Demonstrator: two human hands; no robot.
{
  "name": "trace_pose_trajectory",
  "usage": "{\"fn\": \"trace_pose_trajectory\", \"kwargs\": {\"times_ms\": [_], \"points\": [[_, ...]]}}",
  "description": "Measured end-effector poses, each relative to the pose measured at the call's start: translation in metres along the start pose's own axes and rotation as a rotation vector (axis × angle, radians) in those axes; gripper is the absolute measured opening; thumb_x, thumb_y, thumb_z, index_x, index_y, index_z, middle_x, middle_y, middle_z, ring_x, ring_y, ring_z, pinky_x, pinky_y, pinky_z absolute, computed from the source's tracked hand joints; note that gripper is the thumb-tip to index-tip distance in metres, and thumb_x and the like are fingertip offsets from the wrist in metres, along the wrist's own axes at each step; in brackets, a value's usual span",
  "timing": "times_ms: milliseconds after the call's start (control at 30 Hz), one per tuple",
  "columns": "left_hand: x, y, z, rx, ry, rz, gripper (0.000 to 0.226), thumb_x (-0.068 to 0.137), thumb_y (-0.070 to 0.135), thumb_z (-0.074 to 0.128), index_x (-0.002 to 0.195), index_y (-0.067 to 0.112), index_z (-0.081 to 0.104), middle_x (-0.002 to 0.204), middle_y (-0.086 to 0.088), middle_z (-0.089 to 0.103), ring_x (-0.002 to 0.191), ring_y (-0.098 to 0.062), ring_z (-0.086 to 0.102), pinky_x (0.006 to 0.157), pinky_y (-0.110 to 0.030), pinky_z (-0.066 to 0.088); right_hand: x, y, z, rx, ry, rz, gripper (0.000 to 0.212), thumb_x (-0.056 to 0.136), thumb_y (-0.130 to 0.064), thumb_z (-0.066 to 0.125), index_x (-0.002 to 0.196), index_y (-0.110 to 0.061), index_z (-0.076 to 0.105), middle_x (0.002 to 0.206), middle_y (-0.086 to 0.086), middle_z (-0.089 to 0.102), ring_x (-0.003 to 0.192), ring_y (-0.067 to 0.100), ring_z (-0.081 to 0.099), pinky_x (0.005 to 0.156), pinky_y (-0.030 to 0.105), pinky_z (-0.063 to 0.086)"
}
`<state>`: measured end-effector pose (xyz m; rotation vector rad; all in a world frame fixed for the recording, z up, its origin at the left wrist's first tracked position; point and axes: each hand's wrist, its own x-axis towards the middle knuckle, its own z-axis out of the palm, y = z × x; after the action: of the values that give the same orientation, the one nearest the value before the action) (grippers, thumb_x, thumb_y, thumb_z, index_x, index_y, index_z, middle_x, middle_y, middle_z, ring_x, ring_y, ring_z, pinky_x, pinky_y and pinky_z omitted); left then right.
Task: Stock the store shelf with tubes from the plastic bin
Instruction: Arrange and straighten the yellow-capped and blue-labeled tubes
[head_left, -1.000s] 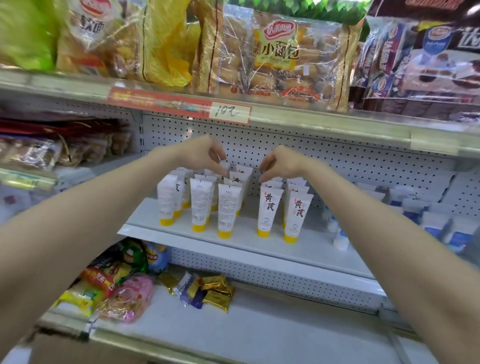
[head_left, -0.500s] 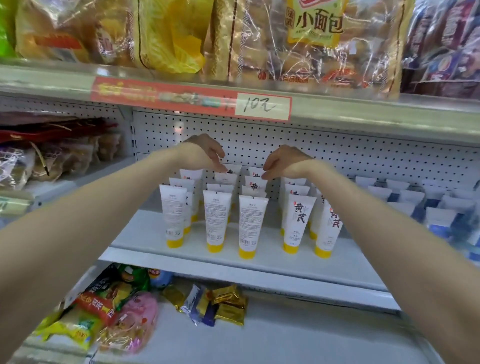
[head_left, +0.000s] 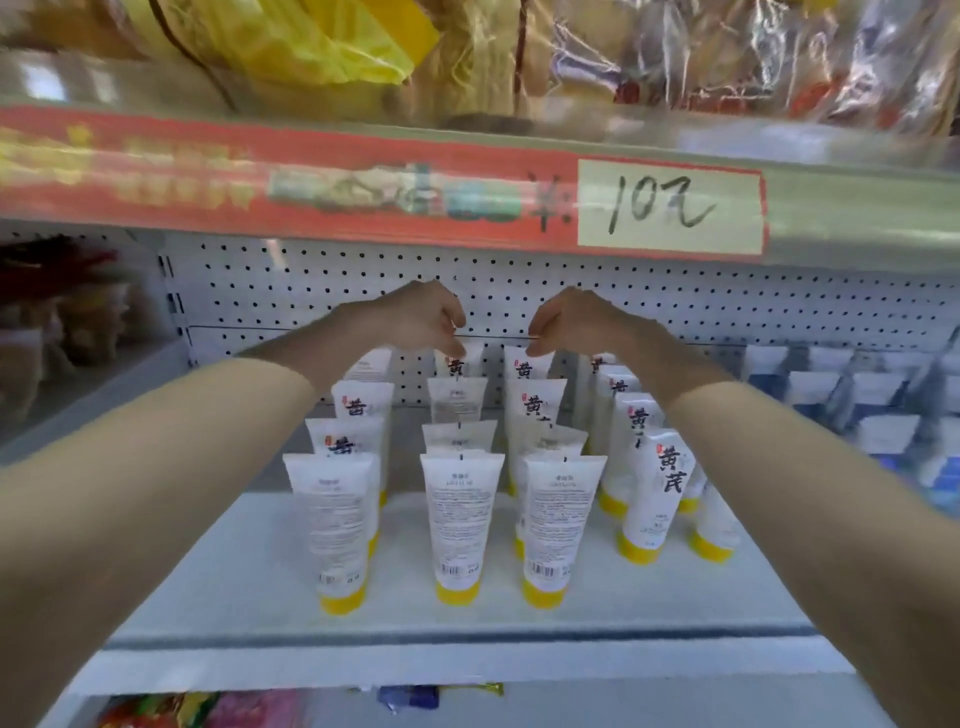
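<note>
both hands stayed pinched on rearmost tubes

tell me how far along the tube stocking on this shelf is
Done: four rows of white, yellow-capped tubes stand cap-down on the white shelf. In hand: the left hand and right hand pinch the tops of the rearmost tubes of the two middle rows by the pegboard, seating or straightening them. Left: the bin is out of view, so the remaining count is unknown; bare shelf remains left of the rows.
</note>
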<state>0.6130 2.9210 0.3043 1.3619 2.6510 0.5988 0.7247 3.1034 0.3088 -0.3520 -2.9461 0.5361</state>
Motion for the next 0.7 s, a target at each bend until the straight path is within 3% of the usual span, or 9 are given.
{"fn": "trace_pose_trajectory", "kwargs": {"times_ms": [133,233,367,467,533,700], "points": [[0.022,-0.006,0.009,0.014,-0.051,0.009,0.046,0.079,0.027,0.074,0.118,0.008,0.061,0.114,-0.005,0.064,0.100,-0.019,0.058,0.085,-0.027,0.045,0.021,0.008,0.005,-0.004,-0.045,0.009,0.030,0.079,-0.025,0.074,0.105,-0.011,0.069,0.104,0.001,0.064,0.091,0.014,0.055,0.080,0.024,0.040],[0.030,-0.008,0.014,0.019,-0.075,0.018,0.042,0.080,0.024,0.073,0.116,0.006,0.063,0.110,-0.006,0.065,0.099,-0.020,0.058,0.079,-0.024,0.040,0.029,0.011,0.007,0.002,-0.095,0.005,0.027,0.077,-0.026,0.076,0.098,-0.010,0.071,0.088,-0.006,0.064,0.087,0.013,0.056,0.069,0.023,0.043],[0.036,-0.014,0.016,0.026,-0.092,0.004,0.033,0.079,0.022,0.074,0.108,0.006,0.067,0.087,0.000,0.064,0.085,-0.018,0.059,0.071,-0.025,0.041,0.036,0.014,0.008,-0.013,-0.132,0.018,0.023,0.075,-0.027,0.078,0.091,-0.013,0.071,0.077,-0.012,0.063,0.079,0.011,0.056,0.063,0.020,0.041],[0.038,-0.016,0.017,0.044,-0.102,-0.001,0.022,0.078,0.019,0.074,0.095,0.005,0.071,0.063,0.003,0.056,0.060,-0.014,0.052,0.057,-0.023,0.040,0.038,0.013,0.009,-0.045,-0.164,0.033,0.027,0.074,-0.027,0.078,0.095,-0.013,0.069,0.079,-0.008,0.062,0.072,0.010,0.054,0.061,0.021,0.040],[0.037,-0.015,0.018,0.050,-0.092,-0.002,0.018,0.078,0.016,0.074,0.091,0.004,0.071,0.056,0.004,0.052,0.057,-0.015,0.051,0.058,-0.024,0.043,0.038,0.013,0.011,-0.051,-0.172,0.035,0.026,0.074,-0.025,0.078,0.096,-0.019,0.067,0.074,-0.011,0.058,0.065,0.008,0.051,0.056,0.020,0.038],[0.038,-0.016,0.021,0.043,-0.070,0.001,0.017,0.077,0.013,0.075,0.092,0.006,0.072,0.063,0.005,0.060,0.073,-0.023,0.064,0.076,-0.035,0.056,0.039,0.013,0.013,-0.079,-0.144,0.007,0.020,0.074,-0.020,0.078,0.092,-0.019,0.069,0.065,-0.011,0.054,0.062,0.006,0.048,0.056,0.019,0.036]]}}
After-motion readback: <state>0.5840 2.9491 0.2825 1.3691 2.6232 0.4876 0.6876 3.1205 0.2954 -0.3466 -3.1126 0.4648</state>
